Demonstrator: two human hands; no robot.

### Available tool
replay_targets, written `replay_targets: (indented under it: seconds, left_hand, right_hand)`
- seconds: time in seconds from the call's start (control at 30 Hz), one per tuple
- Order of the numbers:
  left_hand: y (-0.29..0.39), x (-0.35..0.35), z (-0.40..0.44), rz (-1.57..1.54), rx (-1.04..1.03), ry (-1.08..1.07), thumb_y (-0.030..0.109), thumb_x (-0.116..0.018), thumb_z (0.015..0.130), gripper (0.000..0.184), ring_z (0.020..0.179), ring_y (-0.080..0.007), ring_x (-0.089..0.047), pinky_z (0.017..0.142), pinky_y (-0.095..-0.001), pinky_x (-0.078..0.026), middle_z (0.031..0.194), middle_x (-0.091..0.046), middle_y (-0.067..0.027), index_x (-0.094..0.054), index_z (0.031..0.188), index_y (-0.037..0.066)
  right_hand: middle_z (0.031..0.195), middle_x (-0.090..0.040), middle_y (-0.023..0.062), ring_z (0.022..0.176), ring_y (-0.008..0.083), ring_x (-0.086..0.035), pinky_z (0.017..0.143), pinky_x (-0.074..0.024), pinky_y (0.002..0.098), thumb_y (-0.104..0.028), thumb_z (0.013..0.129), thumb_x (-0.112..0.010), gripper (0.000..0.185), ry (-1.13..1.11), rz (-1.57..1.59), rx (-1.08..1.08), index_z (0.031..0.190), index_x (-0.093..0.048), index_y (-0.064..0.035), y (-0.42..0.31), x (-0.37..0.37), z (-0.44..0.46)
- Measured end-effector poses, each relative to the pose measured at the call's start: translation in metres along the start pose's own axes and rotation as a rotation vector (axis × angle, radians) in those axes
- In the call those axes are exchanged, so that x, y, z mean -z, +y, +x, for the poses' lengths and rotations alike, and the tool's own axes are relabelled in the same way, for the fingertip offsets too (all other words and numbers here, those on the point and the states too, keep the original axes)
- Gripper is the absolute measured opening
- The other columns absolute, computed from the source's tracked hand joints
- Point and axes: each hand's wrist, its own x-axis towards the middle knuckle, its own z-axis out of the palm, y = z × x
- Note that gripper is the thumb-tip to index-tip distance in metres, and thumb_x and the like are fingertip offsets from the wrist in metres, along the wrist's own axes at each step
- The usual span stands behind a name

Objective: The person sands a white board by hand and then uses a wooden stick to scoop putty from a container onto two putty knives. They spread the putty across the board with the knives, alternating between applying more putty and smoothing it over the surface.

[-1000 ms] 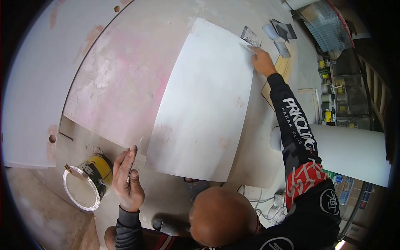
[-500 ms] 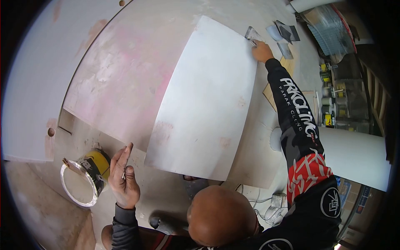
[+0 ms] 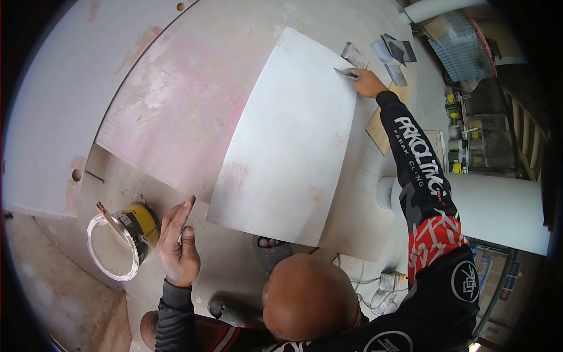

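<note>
A white panel (image 3: pixel 287 135) with faint reddish patches lies in the middle. Over its upper right corner, my right hand (image 3: pixel 369 83) is closed on a putty knife (image 3: pixel 347 74), its blade pointing left. Just behind that hand rests a smeared grey scraper (image 3: pixel 354 55). My left hand (image 3: pixel 179 246) is raised left of the panel's lower end, fingers together and thumb bent in. It grips a thin flat piece (image 3: pixel 183 226), seen edge-on, whose kind I cannot make out. Beside it stands an open bucket (image 3: pixel 139 222) with a yellow and black label and a stick (image 3: pixel 108 218) across its rim.
Dark and grey flat pieces (image 3: pixel 400 49) and a wooden board (image 3: pixel 384 126) lie to the right. A pink-stained board (image 3: pixel 176 105) spreads left of the panel. Cans (image 3: pixel 457 129) line the right side. A power tool with a cord (image 3: pixel 387 290) and a sandalled foot (image 3: pixel 271 249) are below.
My right hand has moved from the panel's right edge slightly down, and the putty knife now points left over the panel. The left hand keeps its grip, shifting slightly. The whole view has shifted a little.
</note>
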Motion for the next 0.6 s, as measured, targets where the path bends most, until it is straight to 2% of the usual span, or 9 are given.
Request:
replay_targets:
  seconds: [0.03, 0.1, 0.3, 0.6]
  left_hand:
    - [0.002, 0.002, -0.002, 0.0, 0.011, -0.005, 0.031, -0.049, 0.101, 0.042, 0.112, -0.0298, -0.059, 0.096, -0.037, -0.045, 0.122, -0.064, -0.0169, -0.059, 0.128, 0.0]
    - [0.003, 0.003, -0.005, -0.025, 0.0, 0.007, 0.031, -0.049, 0.101, 0.042, 0.111, -0.0298, -0.06, 0.096, -0.0366, -0.045, 0.122, -0.064, -0.0172, -0.059, 0.127, 0.0]
    - [0.007, 0.007, -0.025, -0.124, 0.05, -0.023, 0.032, -0.049, 0.101, 0.043, 0.109, -0.0294, -0.061, 0.096, -0.0356, -0.045, 0.118, -0.064, -0.0181, -0.06, 0.126, 0.0]
    - [0.008, 0.006, -0.052, -0.281, 0.062, -0.062, 0.033, -0.049, 0.102, 0.044, 0.111, -0.0234, -0.061, 0.098, -0.0334, -0.043, 0.12, -0.065, -0.0169, -0.058, 0.129, 0.0]
  right_hand:
    - [0.115, -0.067, 0.0188, 0.107, 0.0317, -0.064, 0.095, -0.0479, 0.0359, -0.008, 0.077, -0.051, 0.046, 0.006, -0.004, 0.0, 0.12, -0.064, -0.0088, -0.003, -0.001, -0.008]
    - [0.112, -0.067, 0.0174, 0.106, 0.0238, -0.065, 0.094, -0.0478, 0.0325, -0.004, 0.077, -0.05, 0.047, -0.002, 0.018, 0.074, 0.122, -0.062, -0.0077, -0.008, -0.01, -0.022]
    - [0.116, -0.066, 0.0186, 0.106, 0.029, -0.064, 0.098, -0.0467, 0.034, -0.005, 0.078, -0.053, 0.045, 0.006, -0.001, 0.069, 0.123, -0.062, -0.005, -0.052, -0.033, -0.088]
    - [0.111, -0.067, 0.0206, 0.101, 0.0356, -0.064, 0.092, -0.0491, 0.0384, -0.01, 0.077, -0.058, 0.042, 0.019, 0.076, 0.047, 0.118, -0.064, -0.0034, -0.142, -0.07, -0.202]
